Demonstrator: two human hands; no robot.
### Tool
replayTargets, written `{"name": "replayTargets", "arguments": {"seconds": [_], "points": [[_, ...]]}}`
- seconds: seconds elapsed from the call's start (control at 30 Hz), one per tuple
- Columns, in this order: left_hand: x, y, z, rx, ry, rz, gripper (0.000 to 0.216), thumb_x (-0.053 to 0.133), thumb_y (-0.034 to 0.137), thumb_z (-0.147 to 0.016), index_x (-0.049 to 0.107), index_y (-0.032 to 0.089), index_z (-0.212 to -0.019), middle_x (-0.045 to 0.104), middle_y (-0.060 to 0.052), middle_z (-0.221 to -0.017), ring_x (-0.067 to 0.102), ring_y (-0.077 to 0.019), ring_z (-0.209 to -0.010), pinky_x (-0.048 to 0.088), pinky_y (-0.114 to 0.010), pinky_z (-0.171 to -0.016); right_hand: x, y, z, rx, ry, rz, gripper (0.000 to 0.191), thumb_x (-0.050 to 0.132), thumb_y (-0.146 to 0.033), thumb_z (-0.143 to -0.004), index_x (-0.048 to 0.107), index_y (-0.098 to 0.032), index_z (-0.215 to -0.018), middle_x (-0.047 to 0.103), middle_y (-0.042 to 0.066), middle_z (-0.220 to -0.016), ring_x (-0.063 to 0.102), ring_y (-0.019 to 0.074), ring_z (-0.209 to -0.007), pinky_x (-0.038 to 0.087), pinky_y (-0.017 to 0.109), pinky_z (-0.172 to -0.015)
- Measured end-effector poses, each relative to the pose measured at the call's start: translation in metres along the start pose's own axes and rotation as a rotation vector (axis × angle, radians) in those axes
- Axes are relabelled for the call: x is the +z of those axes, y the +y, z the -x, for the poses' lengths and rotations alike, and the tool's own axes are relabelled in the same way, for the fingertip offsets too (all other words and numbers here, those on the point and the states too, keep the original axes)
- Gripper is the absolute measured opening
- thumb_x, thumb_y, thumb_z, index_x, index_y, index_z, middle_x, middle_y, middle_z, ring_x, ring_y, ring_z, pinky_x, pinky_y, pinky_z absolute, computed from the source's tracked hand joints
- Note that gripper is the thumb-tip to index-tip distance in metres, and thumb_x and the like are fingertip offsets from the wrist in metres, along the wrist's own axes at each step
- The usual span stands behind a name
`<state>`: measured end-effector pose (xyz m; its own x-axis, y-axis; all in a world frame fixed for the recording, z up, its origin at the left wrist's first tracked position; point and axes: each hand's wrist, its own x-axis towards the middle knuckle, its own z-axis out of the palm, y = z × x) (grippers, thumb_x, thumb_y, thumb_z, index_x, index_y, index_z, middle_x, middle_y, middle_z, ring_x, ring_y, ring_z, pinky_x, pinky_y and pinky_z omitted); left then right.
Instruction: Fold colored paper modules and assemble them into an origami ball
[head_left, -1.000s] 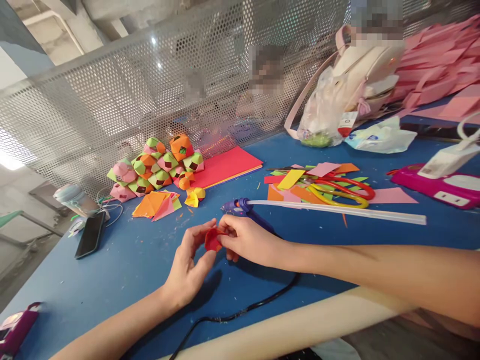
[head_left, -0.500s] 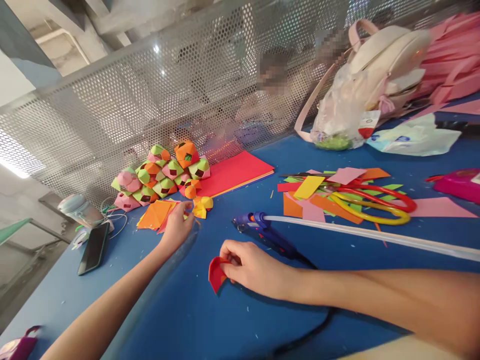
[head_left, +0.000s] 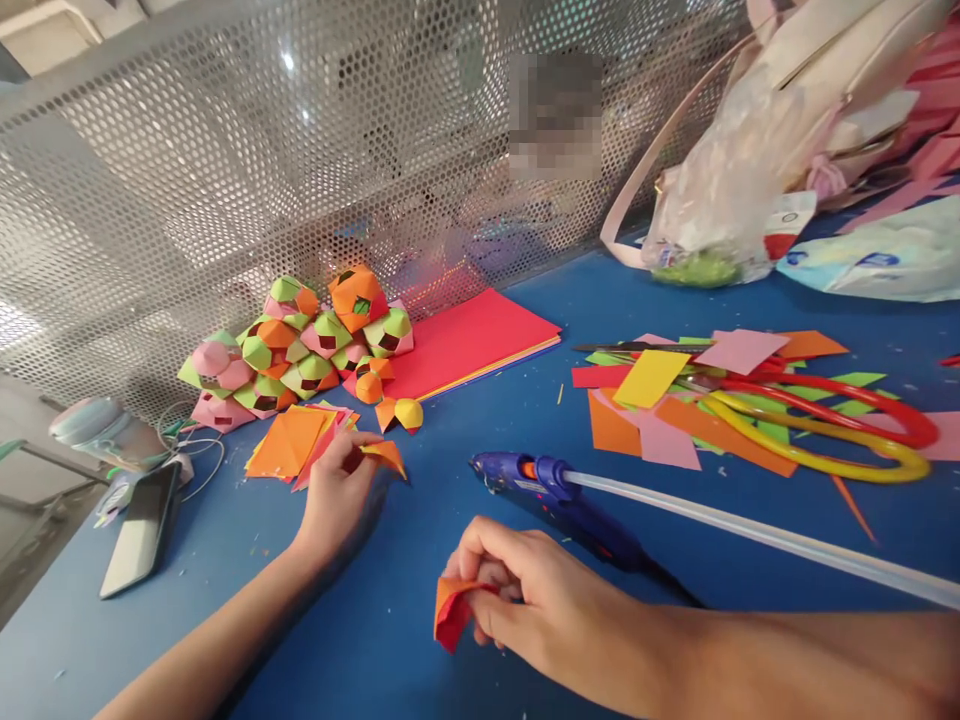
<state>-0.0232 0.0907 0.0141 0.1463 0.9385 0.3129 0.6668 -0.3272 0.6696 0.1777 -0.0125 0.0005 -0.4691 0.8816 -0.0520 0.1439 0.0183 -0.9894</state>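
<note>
My left hand (head_left: 341, 490) pinches a folded orange-and-yellow paper piece (head_left: 386, 457) just above the blue table. In the fingers of my right hand (head_left: 517, 590) is a folded red-and-orange paper piece (head_left: 454, 608), curled at its edges. Beside my left hand lies a stack of orange and pink paper squares (head_left: 289, 440). Two small folded paper pieces, one orange (head_left: 371, 380) and one orange and yellow (head_left: 405, 412), sit behind it. A blue glue gun (head_left: 536, 485) with a long clear glue stick (head_left: 735, 525) lies beyond my right hand.
Several folded paper balls (head_left: 300, 345) are piled by the perforated metal screen (head_left: 420, 130), beside red paper sheets (head_left: 480, 335). Scissors (head_left: 817, 460) lie on coloured paper scraps (head_left: 652, 380). A phone (head_left: 142, 530) and cup (head_left: 105, 432) stand left; a bag (head_left: 817, 100) is at back right.
My left hand has drawn back from the small folded pieces and now shows an orange-and-yellow one in its fingers. The right hand's paper has turned, showing more orange. The view has shifted closer.
</note>
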Motion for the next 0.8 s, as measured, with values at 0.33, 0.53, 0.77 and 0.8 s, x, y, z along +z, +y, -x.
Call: {"name": "replayTargets", "arguments": {"seconds": [0.33,0.53,0.77,0.8], "points": [[-0.015,0.023,0.077,-0.247,-0.161,0.631,0.016,0.06,0.019,-0.078,0.065,0.02,-0.094,0.064,-0.004,-0.106,0.06,-0.0179,-0.097,0.047,-0.029,-0.086,0.002,-0.001,0.004,0.036,0.056,-0.306,0.011,0.049,-0.012,-0.079,0.042,-0.02,-0.075,0.068,0.002,-0.086,0.062,0.0091,-0.062,0.048,0.022,-0.056],[-0.018,0.022,0.084,-0.44,-0.287,0.868,0.024,0.057,0.024,-0.078,0.062,0.018,-0.101,0.066,-0.006,-0.095,0.062,-0.018,-0.086,0.048,-0.029,-0.078,0.001,-0.001,0.007,-0.078,0.14,-0.148,0.014,0.047,-0.007,-0.076,0.044,-0.021,-0.076,0.067,0.0,-0.083,0.064,0.0111,-0.071,0.05,0.024,-0.065],[-0.024,0.021,0.082,-0.227,-0.325,0.363,0.023,0.065,0.021,-0.073,0.065,0.02,-0.095,0.062,-0.006,-0.097,0.059,-0.0178,-0.087,0.05,-0.029,-0.076,-0.002,0.0,0.014,-0.313,0.107,0.441,0.02,0.048,-0.007,-0.075,0.054,-0.021,-0.089,0.066,0.005,-0.101,0.061,0.0184,-0.095,0.049,0.033,-0.084],[-0.026,0.023,0.081,-0.151,-0.379,0.266,0.02,0.064,0.019,-0.073,0.067,0.02,-0.093,0.062,-0.007,-0.098,0.059,-0.0188,-0.089,0.049,-0.03,-0.079,-0.003,-0.001,0.015,-0.351,0.11,0.516,0.019,0.049,-0.008,-0.076,0.055,-0.021,-0.088,0.066,0.006,-0.097,0.061,0.0197,-0.094,0.049,0.034,-0.084]]}}
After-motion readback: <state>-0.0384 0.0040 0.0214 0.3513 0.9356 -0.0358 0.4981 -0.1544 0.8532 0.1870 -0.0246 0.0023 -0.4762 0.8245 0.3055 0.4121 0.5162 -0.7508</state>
